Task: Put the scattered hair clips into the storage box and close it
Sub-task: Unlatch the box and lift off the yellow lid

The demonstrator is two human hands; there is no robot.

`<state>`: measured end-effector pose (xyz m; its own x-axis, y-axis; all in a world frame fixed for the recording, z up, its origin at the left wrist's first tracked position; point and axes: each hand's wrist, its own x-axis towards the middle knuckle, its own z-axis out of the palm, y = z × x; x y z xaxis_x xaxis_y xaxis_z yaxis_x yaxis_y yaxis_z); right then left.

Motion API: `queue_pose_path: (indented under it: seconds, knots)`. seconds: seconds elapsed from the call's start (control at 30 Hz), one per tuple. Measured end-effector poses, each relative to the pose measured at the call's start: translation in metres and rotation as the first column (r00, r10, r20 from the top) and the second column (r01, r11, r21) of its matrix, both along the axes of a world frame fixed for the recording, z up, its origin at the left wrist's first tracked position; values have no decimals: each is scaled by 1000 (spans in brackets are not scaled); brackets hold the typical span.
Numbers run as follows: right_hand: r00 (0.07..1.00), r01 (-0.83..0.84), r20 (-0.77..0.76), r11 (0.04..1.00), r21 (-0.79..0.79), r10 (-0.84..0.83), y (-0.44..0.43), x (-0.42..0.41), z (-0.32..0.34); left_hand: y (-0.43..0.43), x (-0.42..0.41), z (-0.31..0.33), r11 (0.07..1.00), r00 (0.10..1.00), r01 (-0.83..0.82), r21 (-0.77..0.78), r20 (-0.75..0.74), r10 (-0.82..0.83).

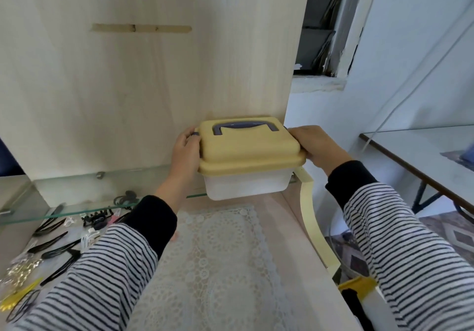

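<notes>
left hand (185, 148): I've got it clamped on the left end of the storage box (250, 157), fingers on the side latch (195, 134).
right hand (316, 146): gripping the opposite end, fingers wrapped over the lid (248, 148) rim.
box: between both hands, lid on, handle (248, 126) folded flat. It looks carried or just at the glass shelf (64, 202) edge; can't tell if the base rests on anything.
hair clips (59, 243): scattered on the bench (289, 218) below and left of my left forearm, some under the shelf; none in the box as far as I see.
risk 1: box is shut, so it must open before loading. If I flip both latches mid-air, the tub could drop away from the lid.
risk 2: setting down w/o looking, box corner could knock the glass shelf.
risk 3: left sleeve (102, 266) hangs just over the clips; a sweep could push them off the bench.
risk 4: lace mat (220, 259) under my arms may slide or snag small clips.
</notes>
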<state>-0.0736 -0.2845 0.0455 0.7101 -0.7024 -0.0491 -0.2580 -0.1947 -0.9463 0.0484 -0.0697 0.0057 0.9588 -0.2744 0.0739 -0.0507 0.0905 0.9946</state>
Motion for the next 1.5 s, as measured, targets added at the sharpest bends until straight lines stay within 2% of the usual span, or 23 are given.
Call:
queue_pose_path:
  seconds: [0.27, 0.57, 1.07, 1.5]
  knots:
    - [988, 40, 138, 982, 186, -66, 4, 3, -14, -2, -4, 3, 999, 999, -26, -22, -40, 25]
    - [987, 78, 124, 984, 159, -98, 24, -11, -13, 19, -25, 7, 995, 994, -72, -75, -82, 66]
    - [981, 85, 163, 986, 141, -108, 71, -64, -31, 67, -79, -6, 994, 995, -86, -63, -47, 83]
    - [990, 22, 138, 990, 136, -41, 87, -95, -72, 83, -117, -58, 986, 984, -156, -57, -96, 150]
